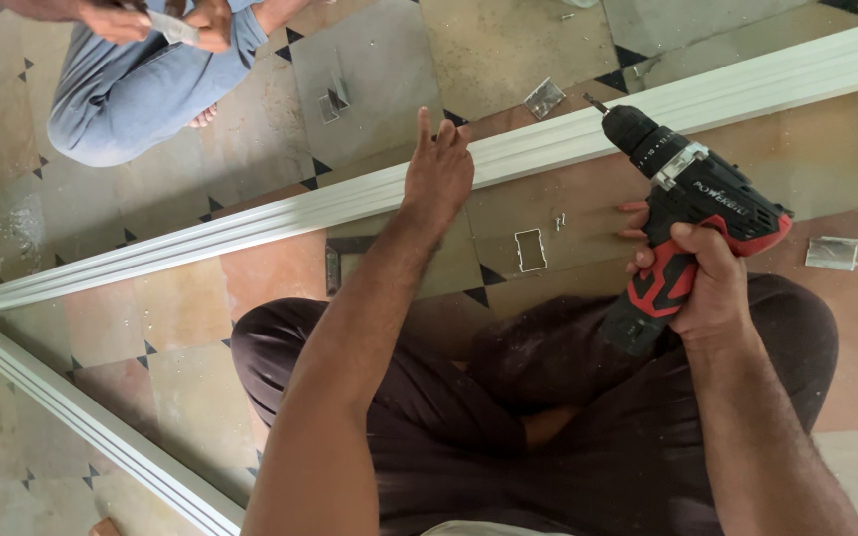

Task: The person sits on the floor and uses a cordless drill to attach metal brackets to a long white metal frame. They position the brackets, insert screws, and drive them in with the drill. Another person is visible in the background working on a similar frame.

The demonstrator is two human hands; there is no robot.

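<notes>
no packages, signs or screens, small pale label on drill [692, 213]

A home floor used as a worksite: patterned tiles [181, 298], long aluminium frame profiles [548, 139], scattered metal brackets [832, 252].

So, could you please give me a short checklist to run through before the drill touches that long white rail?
1. Grip on the cordless drill: ok; the right hand is wrapped around its red and black handle.
2. Bit fitted: ok; a short bit shows at the chuck, near the white rail.
3. Bit set against the rail: cannot tell; the tip is very close to the edge.
4. Left hand away from the bit: ok; it is open, near the rail and well left of the drill.
5. Other person's hands out of range: ok; they are beyond the rail, holding a small metal piece.
6. Loose screws: not ok; they lie scattered on the floor.
</notes>
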